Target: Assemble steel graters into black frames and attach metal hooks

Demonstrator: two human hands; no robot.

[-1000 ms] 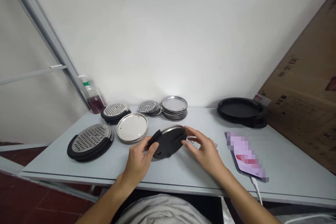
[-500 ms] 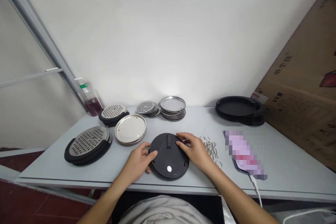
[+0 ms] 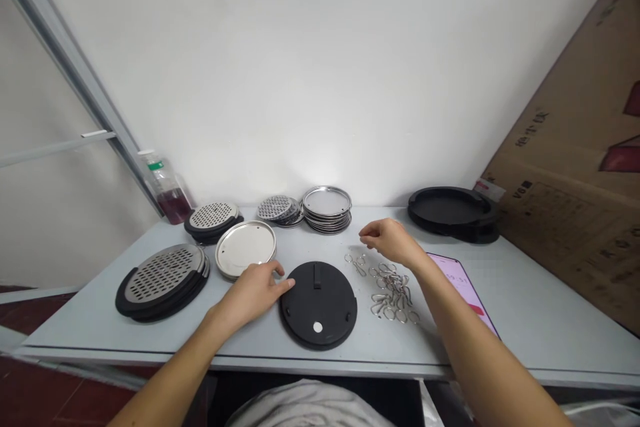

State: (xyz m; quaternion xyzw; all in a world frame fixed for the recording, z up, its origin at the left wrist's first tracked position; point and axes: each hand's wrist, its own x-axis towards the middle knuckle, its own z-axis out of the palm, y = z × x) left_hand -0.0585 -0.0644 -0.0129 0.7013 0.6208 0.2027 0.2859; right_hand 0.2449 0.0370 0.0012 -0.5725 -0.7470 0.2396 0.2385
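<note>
A round black plastic disc (image 3: pixel 319 303) lies flat in front of me, with a short raised bar near its far edge, small pegs and a white dot. At its upper left edge is my left hand (image 3: pixel 257 289), thumb and fingers apart, the thumb tip at the rim. My right hand (image 3: pixel 390 241) hovers beyond the loose bent-wire metal clips (image 3: pixel 393 287), fingertips pinched together; whether anything small is between them is hidden. Left of the disc, a stack of shallow round metal plates (image 3: pixel 245 247) is partly covered by my left hand.
Perforated metal discs with black rims (image 3: pixel 165 277) are stacked at the left, with another such stack (image 3: pixel 215 217) behind. More metal plates (image 3: pixel 327 203) and small grater-like discs (image 3: pixel 275 208) stand near the wall. A phone (image 3: pixel 467 287), black trays (image 3: pixel 447 207), a bottle (image 3: pixel 173 197) and a cardboard box (image 3: pixel 565 193) surround these.
My right hand has left the black disc and moved right and away, past the clips. My left hand has loosened from the disc's side and shifted slightly farther back.
</note>
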